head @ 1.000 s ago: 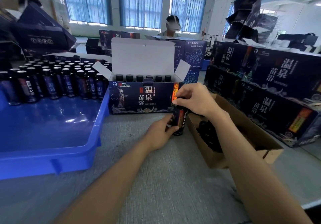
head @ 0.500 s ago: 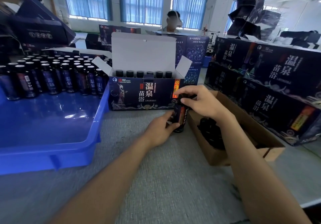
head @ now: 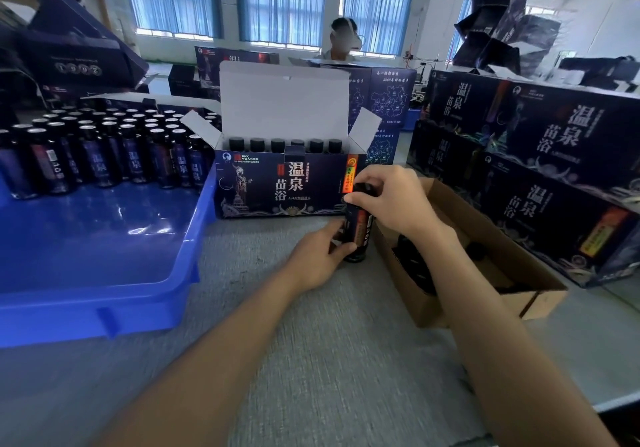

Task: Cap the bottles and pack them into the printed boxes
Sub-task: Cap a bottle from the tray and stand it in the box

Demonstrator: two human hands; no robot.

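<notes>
A dark bottle [head: 358, 228] with an orange label stands upright on the grey table, just right of the open printed box [head: 277, 186]. My left hand [head: 320, 256] grips its lower body. My right hand [head: 388, 200] pinches the black cap [head: 362, 188] on its top. Inside the printed box a back row of several capped bottles [head: 277, 145] shows above the front wall, and its lid stands open. A blue tray [head: 104, 245] at the left holds several uncapped bottles [head: 104, 155] at its far end.
A brown cardboard box [head: 485, 238] holding black caps lies right of the bottle, under my right forearm. Stacked closed printed boxes [head: 536, 155] fill the right side. More boxes and a seated person [head: 341, 39] are behind. The grey table [head: 329, 360] extends toward me.
My right hand has shifted on the cap, fingers now pinching it from the side. The bottle and my left hand stay in place; the view moved slightly.
</notes>
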